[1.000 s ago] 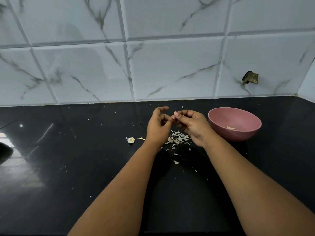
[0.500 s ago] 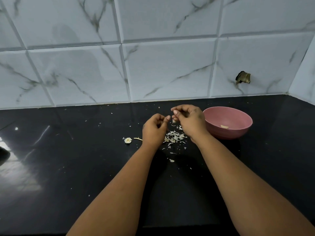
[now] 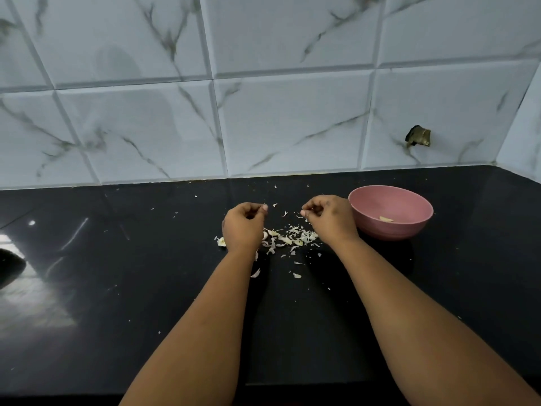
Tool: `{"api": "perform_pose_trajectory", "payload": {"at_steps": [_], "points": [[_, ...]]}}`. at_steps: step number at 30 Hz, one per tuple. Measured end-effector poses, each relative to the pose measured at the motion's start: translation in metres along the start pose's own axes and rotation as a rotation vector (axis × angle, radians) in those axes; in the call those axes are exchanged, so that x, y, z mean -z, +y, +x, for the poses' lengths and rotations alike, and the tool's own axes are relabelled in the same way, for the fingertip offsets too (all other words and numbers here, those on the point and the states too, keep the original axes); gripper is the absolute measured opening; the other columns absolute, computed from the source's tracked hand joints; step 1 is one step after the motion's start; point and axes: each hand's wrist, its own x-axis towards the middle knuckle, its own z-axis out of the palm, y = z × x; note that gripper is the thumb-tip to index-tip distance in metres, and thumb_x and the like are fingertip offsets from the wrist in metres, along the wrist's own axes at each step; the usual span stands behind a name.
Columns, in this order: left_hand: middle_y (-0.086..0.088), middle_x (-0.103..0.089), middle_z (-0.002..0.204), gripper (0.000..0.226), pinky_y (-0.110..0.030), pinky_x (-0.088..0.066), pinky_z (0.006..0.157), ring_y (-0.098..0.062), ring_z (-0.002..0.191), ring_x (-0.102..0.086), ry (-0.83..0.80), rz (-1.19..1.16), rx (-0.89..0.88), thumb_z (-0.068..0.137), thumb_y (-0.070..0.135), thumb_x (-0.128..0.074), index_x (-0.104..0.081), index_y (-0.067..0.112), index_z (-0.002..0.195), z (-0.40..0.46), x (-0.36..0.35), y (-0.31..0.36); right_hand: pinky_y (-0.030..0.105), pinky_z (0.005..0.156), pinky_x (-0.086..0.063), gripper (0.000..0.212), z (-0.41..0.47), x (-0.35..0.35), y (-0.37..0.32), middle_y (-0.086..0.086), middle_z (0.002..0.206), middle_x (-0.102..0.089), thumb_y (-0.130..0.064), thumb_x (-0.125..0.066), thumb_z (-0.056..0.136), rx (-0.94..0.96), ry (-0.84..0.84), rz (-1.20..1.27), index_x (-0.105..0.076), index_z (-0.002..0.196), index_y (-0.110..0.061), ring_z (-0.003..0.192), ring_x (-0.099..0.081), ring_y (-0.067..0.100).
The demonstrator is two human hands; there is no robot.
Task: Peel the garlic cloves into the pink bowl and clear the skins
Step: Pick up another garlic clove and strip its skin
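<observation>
My left hand (image 3: 244, 227) is curled shut above the black counter, and whatever it holds is hidden inside the fingers, apparently a garlic clove. My right hand (image 3: 328, 218) hovers a short way to the right, its fingertips pinched on a thin flake of garlic skin. Between and below the hands lies a pile of garlic skins (image 3: 289, 238). A small garlic piece (image 3: 221, 241) peeks out left of my left wrist. The pink bowl (image 3: 363, 197) stands just right of my right hand with one peeled clove (image 3: 386, 219) inside.
Loose skin flakes (image 3: 296, 275) are scattered over the glossy black counter (image 3: 146, 273) toward me and toward the marble-tiled wall (image 3: 292, 127). A brass fitting (image 3: 418, 136) juts from the wall above the bowl. A dark object (image 3: 8, 268) sits at the left edge.
My hands, pinched together on something small a second ago, have pulled apart, the left moving left and the right toward the bowl. The view has shifted so the counter sits lower in frame.
</observation>
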Motion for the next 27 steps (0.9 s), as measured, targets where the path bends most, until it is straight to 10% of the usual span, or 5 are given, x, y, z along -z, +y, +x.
{"api": "perform_pose_trajectory", "payload": {"at_steps": [5,15,27], "points": [[0.01,-0.067,0.067,0.015,-0.016,-0.046,0.046,0.002,0.057,-0.062,0.063,-0.025,0.069,0.077,0.026,-0.081,-0.066,0.026,0.073,0.004,0.007,0.0,0.025,0.065,-0.046,0.006,0.004,0.002,0.008,0.003,0.078,-0.066,-0.004,-0.073,0.081,0.012,-0.018,-0.045,-0.072,0.079,-0.01,0.066,-0.058,0.013],[0.009,-0.067,0.085,0.013,-0.032,-0.052,0.086,-0.013,0.089,-0.065,0.022,0.001,0.147,0.089,0.012,-0.063,-0.067,0.023,0.094,0.014,0.007,-0.008,0.028,0.095,-0.045,0.027,-0.007,-0.031,-0.009,0.008,0.115,-0.069,-0.009,-0.057,0.095,0.265,-0.539,-0.213,-0.068,0.12,-0.009,0.109,-0.062,0.021],[0.001,-0.068,0.095,0.027,-0.018,-0.046,0.069,-0.013,0.092,-0.063,0.021,-0.032,0.164,0.088,0.0,-0.057,-0.067,0.012,0.11,0.021,0.012,-0.012,0.017,0.069,-0.043,0.014,0.009,-0.01,0.01,0.005,0.089,-0.068,-0.001,-0.069,0.083,0.142,-0.161,-0.127,-0.073,0.087,-0.013,0.071,-0.061,0.012]]}}
